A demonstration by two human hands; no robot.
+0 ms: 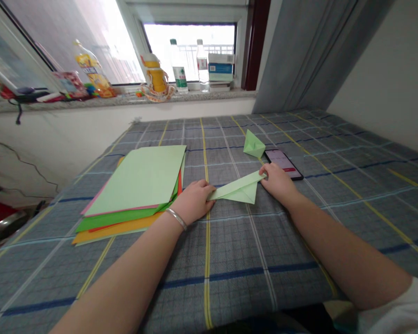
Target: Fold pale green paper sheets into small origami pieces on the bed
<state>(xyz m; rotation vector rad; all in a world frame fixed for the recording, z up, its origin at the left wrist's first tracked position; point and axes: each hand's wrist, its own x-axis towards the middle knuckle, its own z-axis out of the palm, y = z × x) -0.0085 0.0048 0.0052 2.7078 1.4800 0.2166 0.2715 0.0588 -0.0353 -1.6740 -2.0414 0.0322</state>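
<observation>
Between my hands is a light green folded paper (pixel 238 189), with a long narrow strip along its far edge and a triangular flap towards me. My left hand (pixel 195 200), with a silver bangle at the wrist, pinches its left end. The fingers of my right hand (pixel 277 182) are closed on its right end. Just beyond stands a small light green folded paper shape (pixel 253 144) with a pointed top. A phone (pixel 284 163) with a lit screen lies flat beside it, near my right hand.
Left of my hands lies a stack of coloured paper sheets (pixel 139 178), light green on top. The plaid cloth (pixel 230 260) covers the surface. Along the windowsill (pixel 125 99) stand a yellow bottle (pixel 156 76), clear bottles (pixel 179 69) and boxes (pixel 221 69). A grey curtain (pixel 306 51) hangs at right.
</observation>
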